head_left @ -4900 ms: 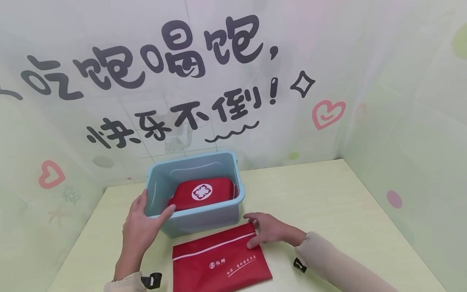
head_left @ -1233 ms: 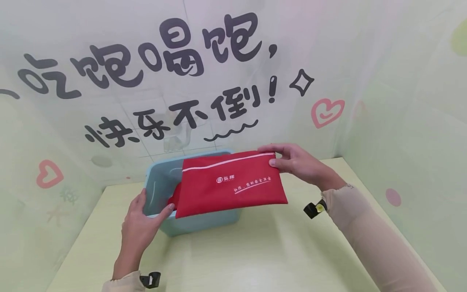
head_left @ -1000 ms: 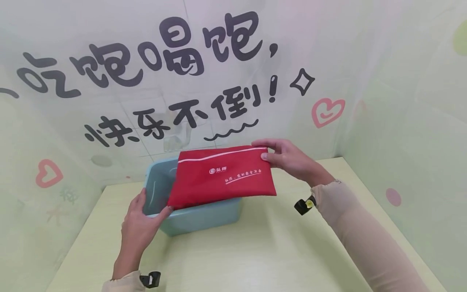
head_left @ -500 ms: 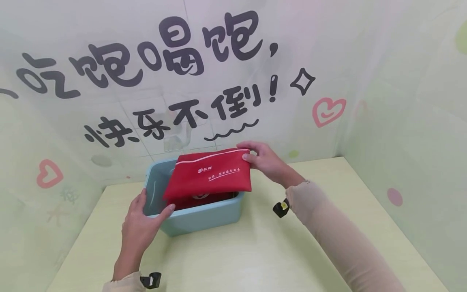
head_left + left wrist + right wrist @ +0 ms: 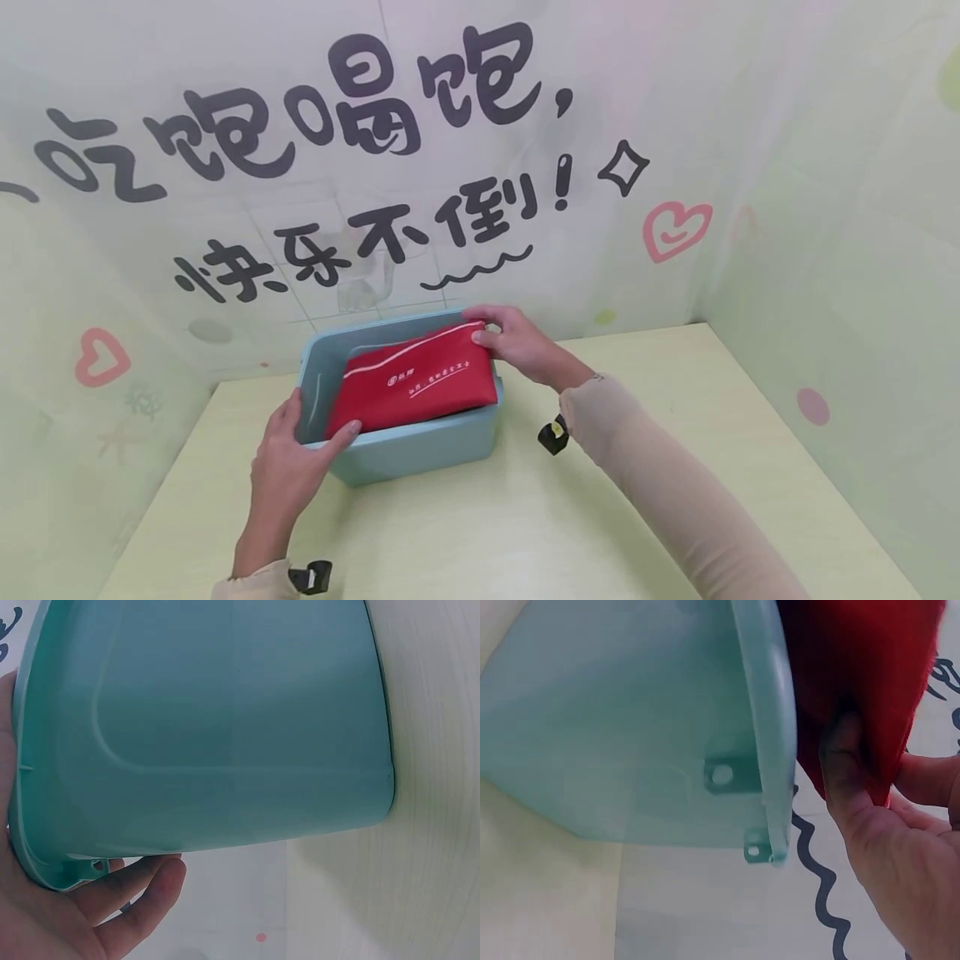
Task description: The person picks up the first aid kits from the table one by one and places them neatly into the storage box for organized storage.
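My left hand (image 5: 288, 462) grips the near left corner of a light blue plastic bin (image 5: 420, 458), thumb over the rim. In the left wrist view the fingers (image 5: 146, 896) curl under the bin's lipped corner. A flat red pouch (image 5: 420, 387) with a white stripe and white printing lies slanted in the bin's mouth. Its upper right corner is pinched between the thumb and fingers of my right hand (image 5: 517, 342). The right wrist view shows that thumb inside a fold of the red cloth (image 5: 885, 667), beside the bin rim (image 5: 772, 727). The pouch hides the bin's contents.
The bin stands on a pale wooden table (image 5: 630, 450), close to the back wall (image 5: 630, 275) with large black lettering. Side walls (image 5: 847, 275) close in the table at left and right. Black straps (image 5: 553, 435) hang at both wrists.
The right hand has lifted the red pouch from the table before the bin, carried it over and lowered it into the mouth, covering a red first-aid bag inside. The left hand has stayed put.
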Tool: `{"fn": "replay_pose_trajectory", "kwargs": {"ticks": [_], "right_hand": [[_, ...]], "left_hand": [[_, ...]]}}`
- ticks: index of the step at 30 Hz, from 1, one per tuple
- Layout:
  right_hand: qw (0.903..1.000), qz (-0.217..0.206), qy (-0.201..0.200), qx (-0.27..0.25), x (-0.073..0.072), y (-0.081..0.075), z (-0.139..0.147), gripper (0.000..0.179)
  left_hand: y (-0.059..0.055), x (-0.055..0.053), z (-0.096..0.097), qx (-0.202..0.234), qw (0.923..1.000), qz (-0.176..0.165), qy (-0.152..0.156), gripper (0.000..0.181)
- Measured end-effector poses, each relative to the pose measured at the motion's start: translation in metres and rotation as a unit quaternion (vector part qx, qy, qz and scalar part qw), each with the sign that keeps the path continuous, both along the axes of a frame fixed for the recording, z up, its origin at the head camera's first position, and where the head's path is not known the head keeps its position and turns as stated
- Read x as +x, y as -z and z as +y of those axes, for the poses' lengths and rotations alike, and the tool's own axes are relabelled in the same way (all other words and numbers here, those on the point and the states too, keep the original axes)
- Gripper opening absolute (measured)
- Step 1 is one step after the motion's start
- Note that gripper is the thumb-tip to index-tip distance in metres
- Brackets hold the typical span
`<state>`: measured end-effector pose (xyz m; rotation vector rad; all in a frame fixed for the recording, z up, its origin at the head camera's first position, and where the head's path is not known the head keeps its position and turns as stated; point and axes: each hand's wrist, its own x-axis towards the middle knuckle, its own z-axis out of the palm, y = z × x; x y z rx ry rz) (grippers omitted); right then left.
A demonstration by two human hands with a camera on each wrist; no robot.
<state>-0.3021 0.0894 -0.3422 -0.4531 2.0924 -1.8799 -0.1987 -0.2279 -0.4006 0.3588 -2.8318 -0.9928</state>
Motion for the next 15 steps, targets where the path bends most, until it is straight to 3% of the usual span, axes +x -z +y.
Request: {"fn": "replay_pose_trajectory", "kwargs": {"ticks": [15], "right_hand": [[0.9974, 0.0, 0.046, 0.055, 0.005, 0.001, -0.037, 0.062]], "left_hand": [[0.0, 0.001, -0.001, 0.001, 0.9999, 0.011, 0.002, 0.11]]}}
